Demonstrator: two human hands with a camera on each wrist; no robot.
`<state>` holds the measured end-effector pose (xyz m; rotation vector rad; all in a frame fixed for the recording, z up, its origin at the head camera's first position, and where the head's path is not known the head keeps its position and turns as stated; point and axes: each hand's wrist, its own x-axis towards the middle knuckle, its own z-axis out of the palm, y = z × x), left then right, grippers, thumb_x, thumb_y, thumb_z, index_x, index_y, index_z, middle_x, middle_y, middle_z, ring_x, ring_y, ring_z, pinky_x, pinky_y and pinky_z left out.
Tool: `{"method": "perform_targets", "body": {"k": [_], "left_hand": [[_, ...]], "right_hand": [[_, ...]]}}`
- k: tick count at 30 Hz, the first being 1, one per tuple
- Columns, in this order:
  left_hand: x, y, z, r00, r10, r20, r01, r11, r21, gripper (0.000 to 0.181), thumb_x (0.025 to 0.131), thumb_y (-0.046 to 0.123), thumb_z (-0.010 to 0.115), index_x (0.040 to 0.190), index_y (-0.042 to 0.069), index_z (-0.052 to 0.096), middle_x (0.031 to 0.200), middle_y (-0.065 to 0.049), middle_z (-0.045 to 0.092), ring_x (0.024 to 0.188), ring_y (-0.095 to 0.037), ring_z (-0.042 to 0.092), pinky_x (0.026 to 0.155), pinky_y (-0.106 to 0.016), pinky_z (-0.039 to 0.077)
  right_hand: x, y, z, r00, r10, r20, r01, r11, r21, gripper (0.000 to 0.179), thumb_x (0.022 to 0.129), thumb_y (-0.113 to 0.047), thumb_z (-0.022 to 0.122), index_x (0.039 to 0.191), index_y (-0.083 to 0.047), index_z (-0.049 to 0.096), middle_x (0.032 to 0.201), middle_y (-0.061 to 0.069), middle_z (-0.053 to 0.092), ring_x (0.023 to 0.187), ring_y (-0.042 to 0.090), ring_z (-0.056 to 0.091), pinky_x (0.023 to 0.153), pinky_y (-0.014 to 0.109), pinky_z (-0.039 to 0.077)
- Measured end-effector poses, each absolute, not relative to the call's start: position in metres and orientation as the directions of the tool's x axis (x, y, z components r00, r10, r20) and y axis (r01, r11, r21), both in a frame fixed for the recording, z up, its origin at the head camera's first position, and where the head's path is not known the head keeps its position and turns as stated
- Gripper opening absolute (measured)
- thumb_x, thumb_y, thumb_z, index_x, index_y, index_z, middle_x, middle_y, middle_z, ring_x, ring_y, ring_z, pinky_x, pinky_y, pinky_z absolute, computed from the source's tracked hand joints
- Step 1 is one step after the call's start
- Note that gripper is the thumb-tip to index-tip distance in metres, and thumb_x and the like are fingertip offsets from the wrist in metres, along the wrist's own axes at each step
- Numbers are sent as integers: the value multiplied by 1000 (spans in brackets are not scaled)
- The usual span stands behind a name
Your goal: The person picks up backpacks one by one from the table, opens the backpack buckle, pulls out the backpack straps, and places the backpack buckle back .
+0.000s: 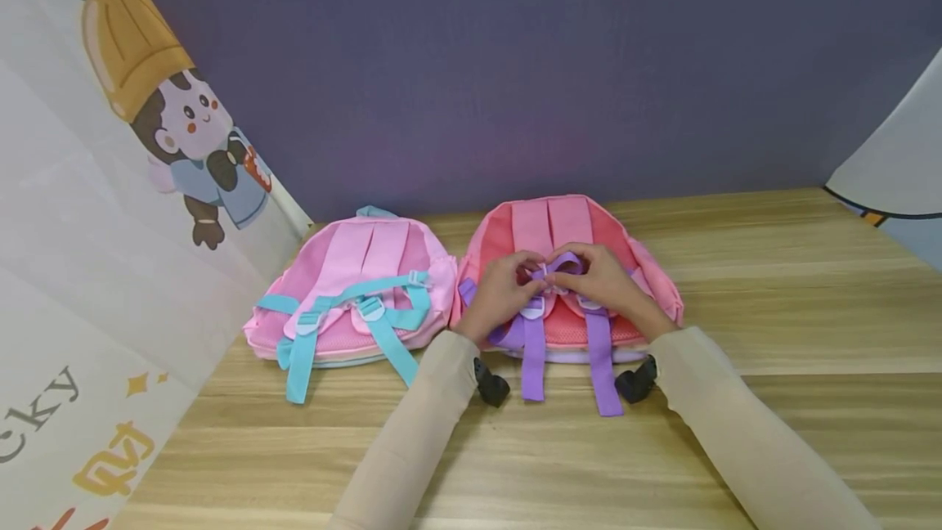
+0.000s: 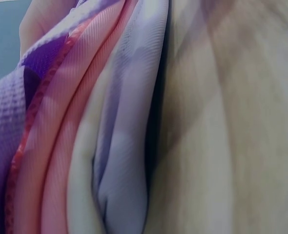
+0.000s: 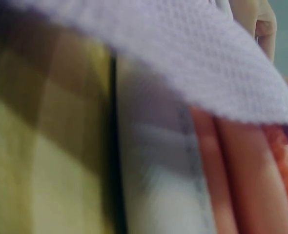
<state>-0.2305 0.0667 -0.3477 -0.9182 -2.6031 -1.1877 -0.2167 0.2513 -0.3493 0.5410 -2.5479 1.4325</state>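
A coral-pink backpack [image 1: 644,268] lies with its strap side up on the wooden table. Over its middle, my left hand [image 1: 504,291] pinches a purple strap [image 1: 540,274] near a small white buckle. From the other side my right hand [image 1: 605,278] pinches the same strap, which bends into a small loop [image 1: 568,258] between the hands. Two loose purple strap ends [image 1: 533,358] hang over the bag's front edge. The fingers partly hide the buckle. Both wrist views show mostly the bag's layered edge [image 2: 129,141] and a blurred purple strap [image 3: 222,58] close up.
A light pink backpack [image 1: 368,248] with turquoise straps [image 1: 300,366] lies against the coral one on the left. Behind both stands a dark blue-grey panel [image 1: 515,72]. A white printed sheet [image 1: 96,227] borders the left side of the wooden table [image 1: 795,285].
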Motion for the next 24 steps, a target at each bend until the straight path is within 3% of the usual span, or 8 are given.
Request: {"method": "perform_targets", "body": {"k": [12, 24], "left_hand": [[-230, 67, -349, -801, 458, 386, 595, 533, 602, 30, 86, 14, 69, 116, 6, 68, 108, -9, 70, 88, -16, 61, 78, -22, 47], [-231, 69, -350, -812, 457, 363, 574, 517, 635, 28, 86, 13, 69, 113, 6, 69, 99, -9, 72, 84, -15, 64, 73, -20, 49]], "right_hand": [[-216, 252, -349, -914, -221, 339, -404, 446, -799, 18, 87, -12, 68, 103, -2, 67, 86, 14, 66, 66, 6, 53, 62, 19, 44], [-217, 255, -346, -917, -210, 340, -399, 427, -811, 17, 87, -14, 68, 100, -1, 67, 90, 14, 67, 69, 3, 53, 65, 18, 45]]}}
